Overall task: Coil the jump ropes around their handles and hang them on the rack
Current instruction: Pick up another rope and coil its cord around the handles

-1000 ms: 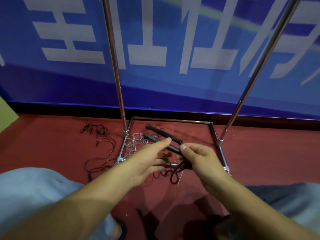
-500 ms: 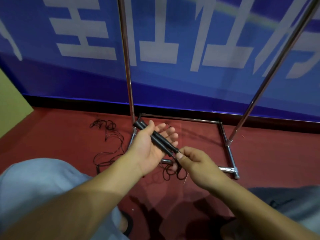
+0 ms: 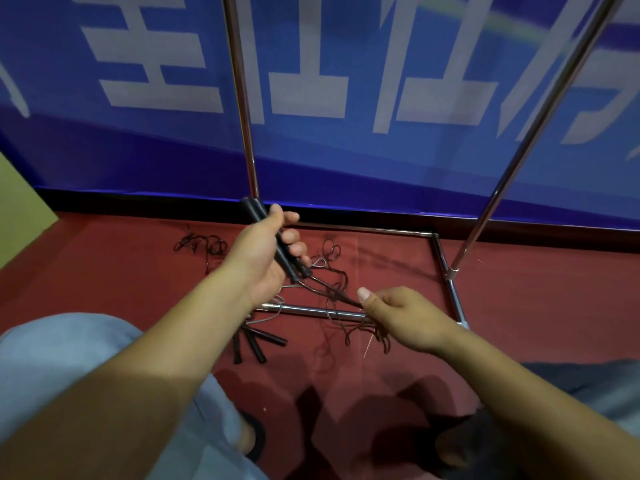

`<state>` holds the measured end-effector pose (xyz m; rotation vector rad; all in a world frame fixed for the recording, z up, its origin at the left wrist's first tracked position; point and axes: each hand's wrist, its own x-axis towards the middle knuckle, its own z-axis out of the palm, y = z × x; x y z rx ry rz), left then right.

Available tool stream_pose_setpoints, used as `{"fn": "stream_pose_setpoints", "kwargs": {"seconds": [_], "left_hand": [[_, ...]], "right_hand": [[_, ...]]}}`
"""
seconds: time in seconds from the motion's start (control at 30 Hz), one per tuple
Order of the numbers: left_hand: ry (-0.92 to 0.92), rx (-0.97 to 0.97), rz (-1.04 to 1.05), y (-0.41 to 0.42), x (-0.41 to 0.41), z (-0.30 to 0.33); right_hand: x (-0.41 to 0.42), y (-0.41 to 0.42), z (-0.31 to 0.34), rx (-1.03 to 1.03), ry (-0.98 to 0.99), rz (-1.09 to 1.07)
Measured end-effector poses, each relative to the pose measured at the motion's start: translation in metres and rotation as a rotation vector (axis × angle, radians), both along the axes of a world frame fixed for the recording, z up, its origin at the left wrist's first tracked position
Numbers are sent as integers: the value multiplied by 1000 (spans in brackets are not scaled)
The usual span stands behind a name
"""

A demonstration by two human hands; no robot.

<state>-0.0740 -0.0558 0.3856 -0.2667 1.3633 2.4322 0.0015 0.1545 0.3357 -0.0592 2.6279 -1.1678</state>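
Observation:
My left hand (image 3: pixel 268 252) grips two black jump rope handles (image 3: pixel 258 214) side by side, their tops pointing up and away from me. Their thin dark cord (image 3: pixel 329 287) runs from the handles' lower ends to my right hand (image 3: pixel 398 315), which pinches it between thumb and fingers. Loose loops of cord hang below that hand. The chrome rack (image 3: pixel 346 311) stands in front of me, its two uprights rising out of view; the hanging bar is not seen.
More black handles (image 3: pixel 258 344) and a pale cord lie on the red floor near the rack's front bar. Another tangled dark rope (image 3: pixel 204 245) lies to the left. A blue banner wall stands behind the rack. My knees frame the lower corners.
My left hand has raised the paired handles and tilted them more upright. My right hand has slid down and right along the cord, drawing it taut between both hands.

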Motion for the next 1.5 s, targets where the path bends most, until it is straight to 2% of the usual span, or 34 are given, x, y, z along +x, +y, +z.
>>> {"fn": "stream_pose_setpoints", "kwargs": {"seconds": [0.17, 0.27, 0.33, 0.47, 0.53, 0.67, 0.8, 0.93, 1.03, 1.1, 1.23, 1.37, 1.5], "left_hand": [[-47, -38, 94, -17, -12, -10], [35, -136, 112, -19, -12, -17], [133, -293, 70, -13, -8, -22], [291, -653, -218, 4, 11, -34], [310, -752, -437, 10, 24, -39], [253, -571, -734, 19, 45, -34], [347, -530, -886, 15, 52, -27], [500, -801, -974, 15, 53, -28], [470, -779, -978, 17, 54, -26], [449, -738, -982, 17, 55, -26], [326, -631, -958, 17, 60, -21], [279, -642, -921, 22, 63, -21], [145, -478, -815, 27, 62, -21]], "right_hand": [[-1, 25, 2, 60, 15, -56], [2, 36, 6, 34, -6, -70], [6, 39, 10, -46, -27, -85], [10, 43, 19, -328, -19, -62], [10, 39, 28, -373, 32, -20], [6, 24, 38, -195, 284, -85], [8, 7, 42, -258, 390, -126], [7, -4, 38, -287, 403, -51], [3, -9, 29, -82, 532, -17], [5, -12, 27, -17, 562, -28], [7, -20, 26, -13, 511, -65], [3, -19, 23, -34, 458, -124], [-2, -10, 29, -32, 449, -184]]}}
